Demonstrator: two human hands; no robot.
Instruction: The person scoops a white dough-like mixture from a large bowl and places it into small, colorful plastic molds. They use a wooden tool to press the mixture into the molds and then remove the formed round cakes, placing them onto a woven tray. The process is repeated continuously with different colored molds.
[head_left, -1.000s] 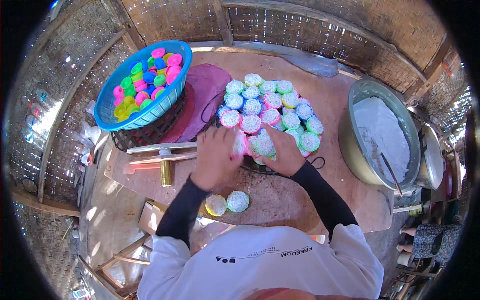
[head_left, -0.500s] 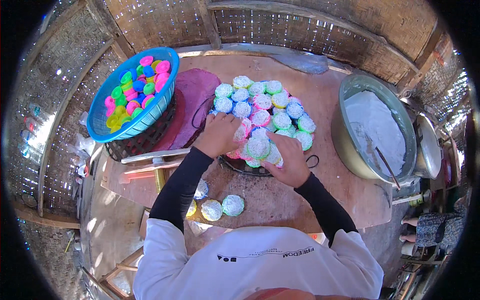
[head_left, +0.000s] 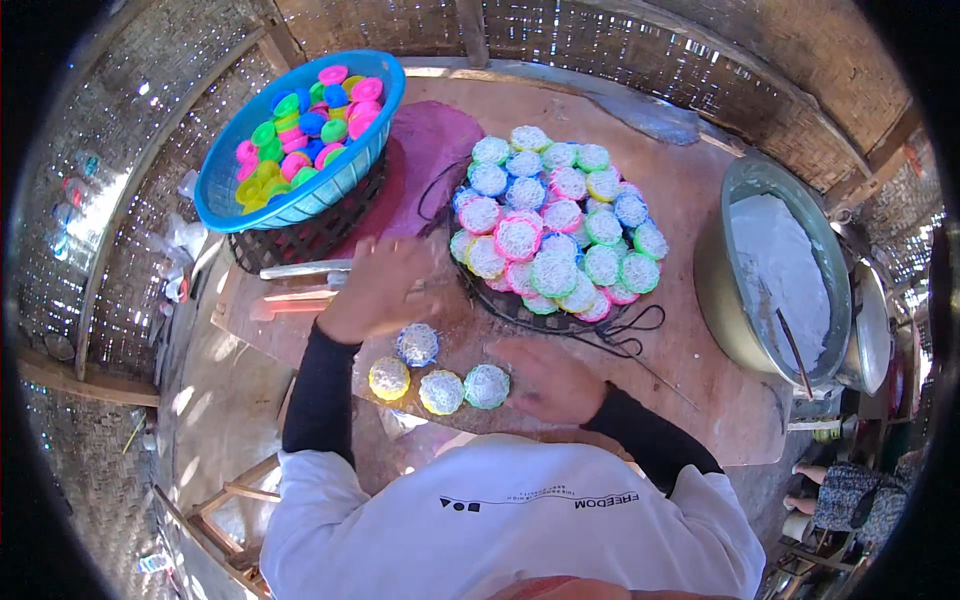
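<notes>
My left hand (head_left: 390, 280), blurred and empty, hangs open left of a heap of colourful cups topped with white, stringy strands (head_left: 517, 238) on a black woven tray (head_left: 528, 320). My right hand (head_left: 550, 378) is also blurred, its fingers loosely extended beside a green-rimmed cup (head_left: 486, 387) on the brown tabletop (head_left: 690, 330). That cup lies in a small front group with a blue-rimmed cup (head_left: 417, 344), a yellow one (head_left: 389, 378) and another pale one (head_left: 441, 392).
A blue basket (head_left: 225, 210) of colourful plastic cups sits back left on a black lattice basket, beside pink sheeting (head_left: 425, 160) and stick-like tools (head_left: 305, 271). A deep metal basin (head_left: 715, 310) of white paste with a stick stands right. Another person's legs (head_left: 830, 500) show lower right.
Both hands have left the heap and come toward me, the left moving left, the right downward. The front group has grown from two cups to several. The view has shifted slightly.
</notes>
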